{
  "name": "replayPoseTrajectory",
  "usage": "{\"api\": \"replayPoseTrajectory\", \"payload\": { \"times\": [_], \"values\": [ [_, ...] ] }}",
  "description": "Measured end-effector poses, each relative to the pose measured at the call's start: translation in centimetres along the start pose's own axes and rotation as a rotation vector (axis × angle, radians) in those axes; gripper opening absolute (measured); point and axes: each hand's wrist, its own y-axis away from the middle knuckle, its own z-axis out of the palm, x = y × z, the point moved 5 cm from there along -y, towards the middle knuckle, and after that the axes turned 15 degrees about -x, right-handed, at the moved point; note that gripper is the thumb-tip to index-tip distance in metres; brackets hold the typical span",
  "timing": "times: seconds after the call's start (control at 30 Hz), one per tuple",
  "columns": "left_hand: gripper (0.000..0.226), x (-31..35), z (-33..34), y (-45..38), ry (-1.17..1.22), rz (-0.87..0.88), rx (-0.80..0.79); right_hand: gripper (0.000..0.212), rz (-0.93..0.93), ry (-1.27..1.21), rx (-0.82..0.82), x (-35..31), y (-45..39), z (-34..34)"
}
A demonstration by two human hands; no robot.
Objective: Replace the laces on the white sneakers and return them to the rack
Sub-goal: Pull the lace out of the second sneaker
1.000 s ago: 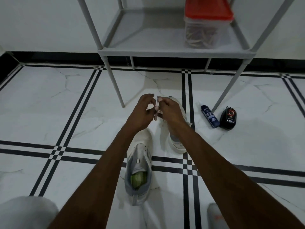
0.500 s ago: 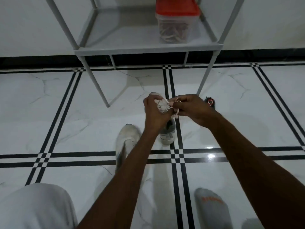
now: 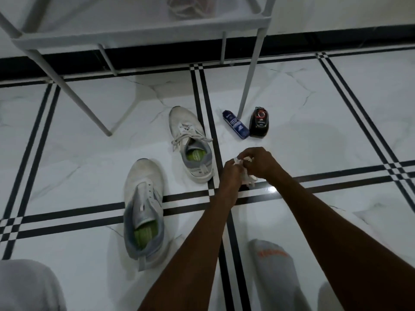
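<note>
Two white sneakers with green insoles lie on the tiled floor. The nearer sneaker has bare eyelets with no lace. The farther sneaker still carries a loose white lace. To their right, my left hand and my right hand are pressed together, both gripping a bunched white lace just above the floor. Part of the bundle hangs below my fingers.
The white rack stands at the back, a container blurred on its shelf. A blue bottle and a black polish container lie by the rack's right leg. My socked foot and my knee frame the near floor.
My hands moved down and right with the bunched lace, away from the farther sneaker. The view tilted down, so both sneakers now show fully and the rack shelf is cut off.
</note>
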Motion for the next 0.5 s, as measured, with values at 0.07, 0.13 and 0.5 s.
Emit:
{"api": "replayPoseTrajectory", "payload": {
  "times": [0.07, 0.13, 0.5],
  "values": [
    [0.039, -0.5, -0.3, 0.2, -0.101, 0.008, 0.071, 0.029, 0.041, 0.112, -0.092, 0.2, 0.0, 0.3],
    [0.042, 0.3, -0.4, 1.2, -0.351, 0.129, 0.105, 0.046, 0.074, 0.238, -0.188, 0.0, 0.2, 0.3],
    [0.011, 8.0, -8.0, 11.1, -0.823, 0.621, 0.754, 0.035, -0.065, 0.301, 0.106, -8.0, 0.1, -1.5]
  ]
}}
